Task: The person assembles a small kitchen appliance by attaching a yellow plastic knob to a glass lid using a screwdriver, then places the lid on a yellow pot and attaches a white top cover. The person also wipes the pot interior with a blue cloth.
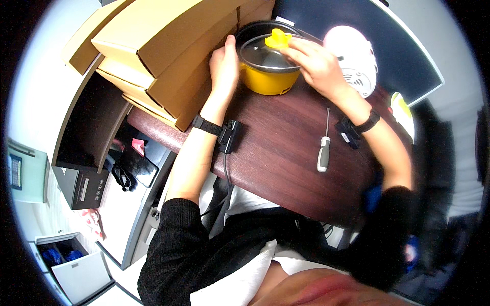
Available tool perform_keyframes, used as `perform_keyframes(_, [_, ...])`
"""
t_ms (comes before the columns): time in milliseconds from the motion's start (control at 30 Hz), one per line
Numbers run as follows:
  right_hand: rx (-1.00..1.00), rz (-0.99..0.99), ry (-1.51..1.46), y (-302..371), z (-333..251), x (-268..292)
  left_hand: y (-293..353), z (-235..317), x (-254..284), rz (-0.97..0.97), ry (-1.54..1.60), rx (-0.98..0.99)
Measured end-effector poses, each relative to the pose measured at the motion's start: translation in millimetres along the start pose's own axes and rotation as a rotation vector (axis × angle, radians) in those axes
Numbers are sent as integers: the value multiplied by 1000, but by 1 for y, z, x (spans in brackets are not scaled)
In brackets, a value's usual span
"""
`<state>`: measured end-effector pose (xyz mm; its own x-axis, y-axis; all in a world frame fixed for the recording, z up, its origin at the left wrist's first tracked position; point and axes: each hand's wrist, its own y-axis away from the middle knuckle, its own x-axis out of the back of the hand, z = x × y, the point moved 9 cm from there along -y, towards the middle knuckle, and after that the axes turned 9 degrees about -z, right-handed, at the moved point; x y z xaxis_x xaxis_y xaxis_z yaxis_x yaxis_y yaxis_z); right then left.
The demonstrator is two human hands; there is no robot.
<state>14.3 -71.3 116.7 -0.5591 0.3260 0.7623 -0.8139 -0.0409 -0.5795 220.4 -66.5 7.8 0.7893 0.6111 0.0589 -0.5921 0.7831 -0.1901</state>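
A yellow electric pot (270, 81) with a dark inside stands at the far part of the table. Its glass lid (255, 52) sits shifted toward me, so some of the dark interior shows behind it. My right hand (319, 66) is closed at the lid's yellow knob (277, 39), fingers bent over its right side. Against the pot's left side is my left hand (224, 66), thumb up by the rim; its other fingers are mostly hidden. Nearer to me on the table lies a screwdriver (323, 153) with a grey and white handle.
Stacked cardboard boxes (168, 51) stand close on the left of my left hand. Behind the pot is a dark panel (408, 56), with a white and pink rounded device (352, 56) before it. The dark brown table (275, 148) has a curved near edge.
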Motion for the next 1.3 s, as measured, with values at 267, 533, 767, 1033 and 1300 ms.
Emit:
perform_keyframes(267, [-45, -201, -132, 15, 6, -30, 4, 12, -4, -59, -38, -64])
perform_keyframes(533, [-36, -169, -213, 26, 24, -41, 0, 5, -6, -55, -65, -67])
perform_keyframes(767, [-69, -126, -283, 32, 32, -47, -6, -1, -9, -67, -66, -131])
perform_keyframes(1033, [-111, -196, -124, 34, 28, -40, -3, 1, -10, -122, -63, -95])
perform_keyframes(1300, [-408, -26, 340, 69, 94, 44, 1, 5, -14, -123, -23, -69])
